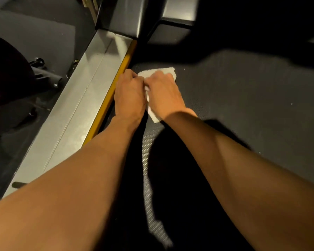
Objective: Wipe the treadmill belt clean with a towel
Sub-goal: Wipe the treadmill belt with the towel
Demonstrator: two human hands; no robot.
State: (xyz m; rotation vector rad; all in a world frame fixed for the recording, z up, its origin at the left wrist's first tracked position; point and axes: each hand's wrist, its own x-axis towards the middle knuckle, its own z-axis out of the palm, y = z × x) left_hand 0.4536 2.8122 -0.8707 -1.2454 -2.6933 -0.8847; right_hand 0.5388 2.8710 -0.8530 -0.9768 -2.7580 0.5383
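Both hands — left hand at 9 o'clock of right hand — press closed fingers onto 1 folded white towel, pinning it flat on the treadmill belt beside the yellow edge strip — likely for firm wiping pressure.

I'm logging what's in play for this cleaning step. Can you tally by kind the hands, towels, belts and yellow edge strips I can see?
Hands: 2, left hand and right hand, both pressed on the towel
White towel: 1
Treadmill belt: 1
Yellow edge strip: 1, beside the belt's left edge
Total: 5
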